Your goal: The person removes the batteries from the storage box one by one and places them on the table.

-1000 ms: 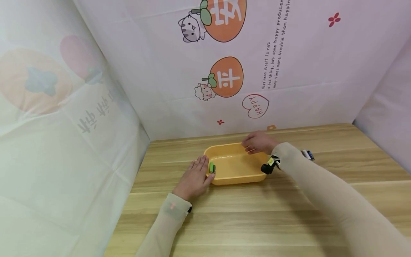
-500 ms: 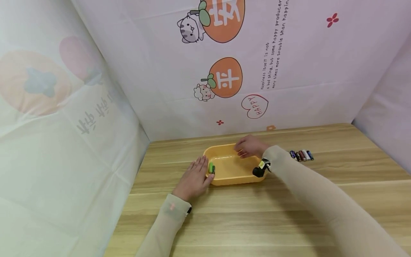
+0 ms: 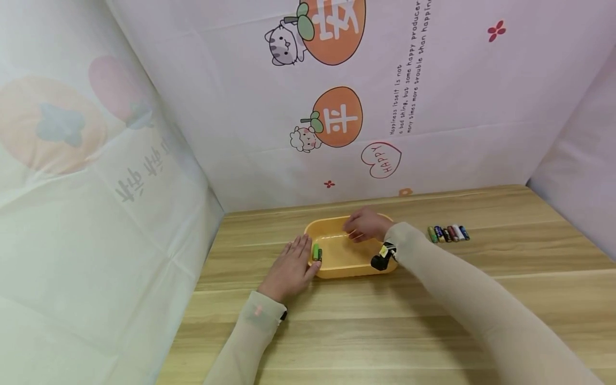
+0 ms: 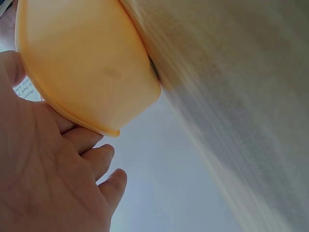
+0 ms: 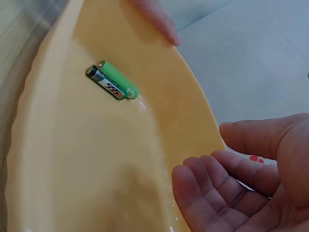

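A yellow-orange plastic tray sits on the table. My left hand rests against its left end, fingers over the rim; from below, the left wrist view shows this hand under the rim beside the outer wall. Inside the tray's left end lie two batteries side by side, a bright green battery and a dark green battery marked 555. Over the tray's back right part hovers my right hand. Its fingers are loosely bent with nothing between them, thumb right at the rim in the right wrist view.
To the right of the tray, several batteries of mixed colours lie in a row on the wood-grain table. White printed cloth hangs behind and at both sides of the table.
My right hand has moved left along the back of the tray, and its sleeve has uncovered the row of batteries on the right. The left hand has stayed in place.
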`<state>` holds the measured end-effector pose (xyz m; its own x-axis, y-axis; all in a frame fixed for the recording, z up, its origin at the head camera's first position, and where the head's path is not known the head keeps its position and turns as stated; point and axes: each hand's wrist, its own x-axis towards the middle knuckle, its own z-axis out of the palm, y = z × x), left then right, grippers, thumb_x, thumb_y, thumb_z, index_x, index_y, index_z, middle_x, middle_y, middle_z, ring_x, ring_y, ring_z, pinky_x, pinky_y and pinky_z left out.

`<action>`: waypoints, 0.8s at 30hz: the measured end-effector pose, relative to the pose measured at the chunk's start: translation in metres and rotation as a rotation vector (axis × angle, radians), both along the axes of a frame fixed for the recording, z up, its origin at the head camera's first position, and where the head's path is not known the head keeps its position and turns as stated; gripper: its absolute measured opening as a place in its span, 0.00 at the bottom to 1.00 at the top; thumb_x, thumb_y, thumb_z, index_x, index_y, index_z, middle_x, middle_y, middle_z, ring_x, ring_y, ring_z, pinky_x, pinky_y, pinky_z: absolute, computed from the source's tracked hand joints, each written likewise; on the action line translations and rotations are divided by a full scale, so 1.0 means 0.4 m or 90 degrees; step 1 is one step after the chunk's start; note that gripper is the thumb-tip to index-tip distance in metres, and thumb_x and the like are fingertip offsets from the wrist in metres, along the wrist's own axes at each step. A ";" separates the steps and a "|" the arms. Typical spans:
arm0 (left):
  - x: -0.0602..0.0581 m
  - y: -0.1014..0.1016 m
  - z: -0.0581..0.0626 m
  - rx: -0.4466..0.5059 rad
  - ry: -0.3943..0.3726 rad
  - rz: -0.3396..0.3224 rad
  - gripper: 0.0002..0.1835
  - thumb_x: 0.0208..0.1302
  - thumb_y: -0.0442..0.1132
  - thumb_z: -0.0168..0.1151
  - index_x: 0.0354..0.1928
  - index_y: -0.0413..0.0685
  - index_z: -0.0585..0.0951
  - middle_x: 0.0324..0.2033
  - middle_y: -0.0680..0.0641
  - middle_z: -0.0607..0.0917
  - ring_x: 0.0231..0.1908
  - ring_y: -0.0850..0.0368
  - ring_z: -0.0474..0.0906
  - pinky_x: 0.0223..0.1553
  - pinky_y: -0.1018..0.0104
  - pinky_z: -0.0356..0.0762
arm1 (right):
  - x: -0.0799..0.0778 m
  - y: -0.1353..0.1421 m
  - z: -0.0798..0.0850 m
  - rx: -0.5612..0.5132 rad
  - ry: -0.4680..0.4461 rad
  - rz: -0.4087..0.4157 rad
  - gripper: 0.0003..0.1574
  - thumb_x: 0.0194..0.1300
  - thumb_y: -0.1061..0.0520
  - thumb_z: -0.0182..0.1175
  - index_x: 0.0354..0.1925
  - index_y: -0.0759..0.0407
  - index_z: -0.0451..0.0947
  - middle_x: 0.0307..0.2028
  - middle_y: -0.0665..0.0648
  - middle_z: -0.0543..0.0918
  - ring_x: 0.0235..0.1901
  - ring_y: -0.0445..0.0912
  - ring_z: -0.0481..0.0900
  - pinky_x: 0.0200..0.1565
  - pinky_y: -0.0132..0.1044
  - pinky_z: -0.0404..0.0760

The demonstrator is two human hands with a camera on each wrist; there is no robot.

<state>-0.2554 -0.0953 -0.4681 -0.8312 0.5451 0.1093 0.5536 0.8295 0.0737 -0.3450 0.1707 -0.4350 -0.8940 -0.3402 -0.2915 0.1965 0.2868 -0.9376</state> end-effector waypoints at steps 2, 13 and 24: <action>0.000 -0.001 -0.001 0.000 0.000 -0.001 0.39 0.76 0.61 0.31 0.76 0.39 0.49 0.75 0.42 0.49 0.74 0.47 0.43 0.71 0.51 0.43 | -0.004 -0.007 -0.008 0.009 0.000 0.001 0.18 0.68 0.62 0.59 0.51 0.74 0.74 0.45 0.69 0.78 0.45 0.60 0.80 0.45 0.48 0.82; -0.006 0.000 -0.008 0.015 -0.003 0.001 0.38 0.77 0.60 0.34 0.76 0.39 0.50 0.75 0.43 0.49 0.74 0.48 0.42 0.71 0.52 0.41 | -0.002 -0.036 -0.022 0.051 0.011 0.039 0.19 0.68 0.61 0.59 0.51 0.74 0.77 0.51 0.71 0.77 0.47 0.61 0.79 0.44 0.46 0.83; -0.007 -0.002 -0.009 0.007 -0.002 -0.001 0.38 0.77 0.59 0.33 0.76 0.39 0.50 0.75 0.43 0.48 0.74 0.46 0.44 0.71 0.51 0.41 | 0.015 -0.080 -0.025 0.078 0.013 0.024 0.14 0.66 0.61 0.61 0.47 0.70 0.80 0.45 0.65 0.82 0.42 0.57 0.82 0.43 0.46 0.83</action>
<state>-0.2581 -0.0962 -0.4718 -0.8307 0.5451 0.1136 0.5547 0.8277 0.0849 -0.3388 0.1386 -0.4449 -0.8878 -0.3364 -0.3143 0.1643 0.4062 -0.8989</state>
